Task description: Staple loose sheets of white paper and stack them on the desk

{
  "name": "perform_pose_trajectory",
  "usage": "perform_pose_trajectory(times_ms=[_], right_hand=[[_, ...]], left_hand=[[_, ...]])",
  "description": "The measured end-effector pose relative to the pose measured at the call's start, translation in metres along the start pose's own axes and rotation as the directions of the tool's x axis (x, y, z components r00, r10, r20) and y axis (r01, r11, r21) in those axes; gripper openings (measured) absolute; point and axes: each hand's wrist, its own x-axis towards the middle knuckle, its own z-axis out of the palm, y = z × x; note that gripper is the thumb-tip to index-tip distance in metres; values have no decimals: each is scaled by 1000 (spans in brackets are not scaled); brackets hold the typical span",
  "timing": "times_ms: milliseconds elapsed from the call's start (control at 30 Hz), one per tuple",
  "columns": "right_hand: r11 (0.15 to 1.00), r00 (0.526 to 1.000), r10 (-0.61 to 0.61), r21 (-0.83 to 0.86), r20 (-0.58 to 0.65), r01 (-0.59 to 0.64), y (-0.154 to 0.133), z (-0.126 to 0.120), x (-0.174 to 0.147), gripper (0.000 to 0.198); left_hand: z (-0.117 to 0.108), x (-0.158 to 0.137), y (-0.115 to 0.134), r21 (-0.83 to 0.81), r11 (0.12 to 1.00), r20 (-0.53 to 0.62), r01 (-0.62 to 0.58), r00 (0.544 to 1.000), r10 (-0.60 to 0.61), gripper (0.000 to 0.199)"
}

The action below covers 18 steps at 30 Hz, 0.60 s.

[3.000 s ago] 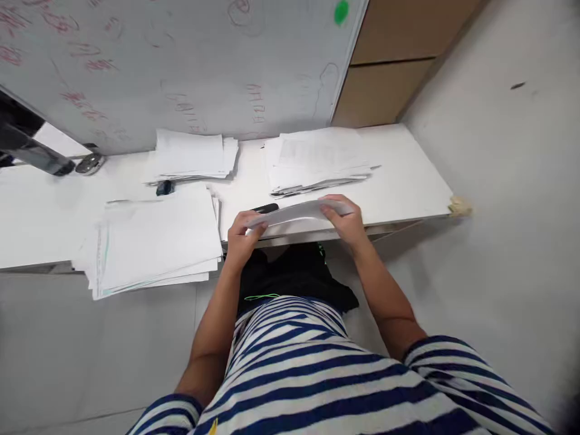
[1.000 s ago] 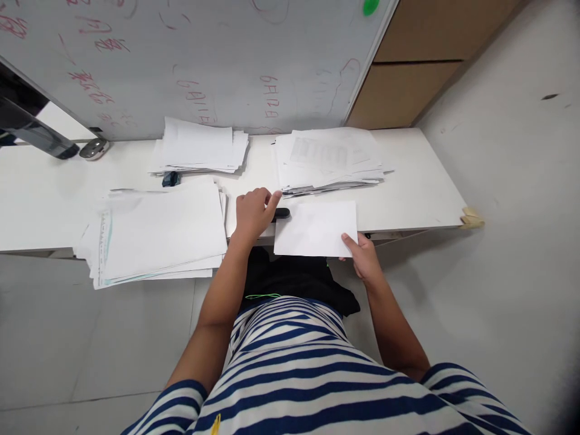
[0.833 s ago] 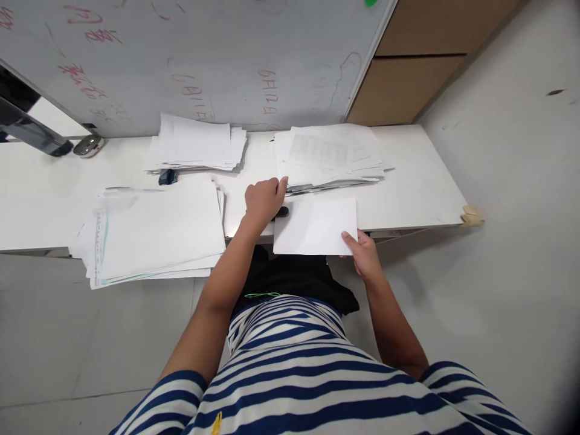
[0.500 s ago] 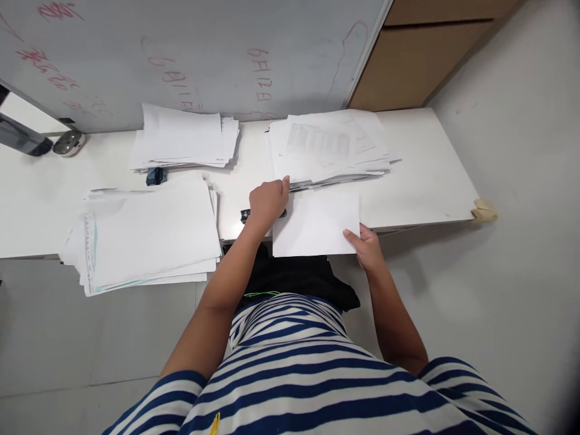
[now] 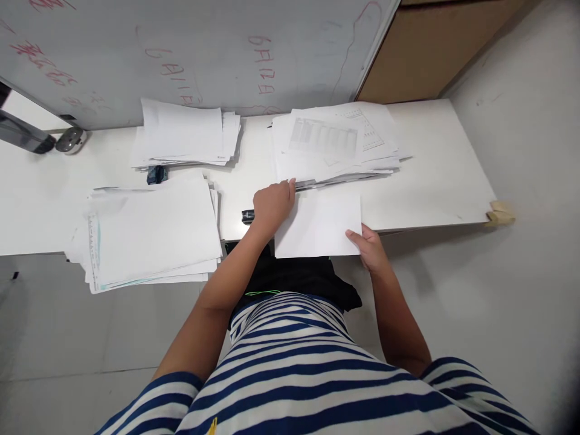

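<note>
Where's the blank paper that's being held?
In the head view, the blank paper is just right of centre at the front edge of the desk, its lower right corner in the right hand.

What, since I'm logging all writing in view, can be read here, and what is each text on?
"6月12日": whiteboard, red handwriting.
"6月11日": same whiteboard, fainter red.
Other whiteboard writing: too blurred or cut off.
Back-right paper stack: printed table, too faint to read.
Front-left paper stack: edge print, too small.
Back-left paper stack: corner print, too small.
White paper in the right hand: no text visible.
</note>
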Motion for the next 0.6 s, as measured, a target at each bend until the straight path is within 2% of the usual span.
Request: perform_pose_trajectory(times_ms=[167, 233, 333, 400, 467, 533, 600], right_hand=[[998, 999, -28, -50, -26, 26, -2, 6, -9, 50], [997, 998, -52, -61, -40, 50, -4, 11, -12, 50], [996, 994, -79, -52, -77, 75, -9, 16, -15, 48], [996, 991, -80, -58, -110, 74, -15, 15, -16, 44], [992, 986, -83, -111, -146, 67, -26, 8, -17, 39], [975, 976, -113, -211, -186, 72, -41, -4, -21, 36], [941, 950, -197, -318, -242, 114, -60, -17, -27, 34]], left_hand=[[-11, 3, 2, -82, 997, -6, -5, 1000, 4, 59], [-21, 1, 4, -175, 984, -65, -12, 998, 0, 59], [-40, -10, 6, -376, 927, -199, -13, 978, -67, 59], [-52, -21, 1, -419, 907, -237, -32, 969, -76, 55], [-58, -32, -10, -330, 940, -199, -81, 980, 15, 45], [-58, -41, -24, -176, 970, -63, -170, 985, 161, 34], [-52, -48, -37, -45, 965, 78, -257, 962, 260, 29]])
